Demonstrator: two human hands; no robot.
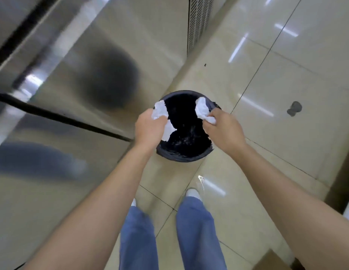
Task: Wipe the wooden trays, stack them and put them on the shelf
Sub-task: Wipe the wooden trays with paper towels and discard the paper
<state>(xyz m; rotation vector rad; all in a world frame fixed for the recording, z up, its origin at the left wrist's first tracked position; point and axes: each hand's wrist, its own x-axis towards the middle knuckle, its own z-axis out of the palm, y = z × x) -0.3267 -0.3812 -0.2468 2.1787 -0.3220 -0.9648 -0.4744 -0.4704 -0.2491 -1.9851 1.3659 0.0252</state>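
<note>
I look straight down at a round black bin lined with a black bag, standing on the tiled floor. My left hand is over its left rim, shut on a crumpled white tissue. My right hand is over the right rim, shut on a second crumpled white tissue. Both tissues hang above the bin's dark opening. No wooden tray or shelf is in view.
A stainless steel cabinet front with dark door seams fills the left side, right beside the bin. Glossy beige floor tiles spread to the right, with a grey stain. My legs in blue trousers stand below the bin.
</note>
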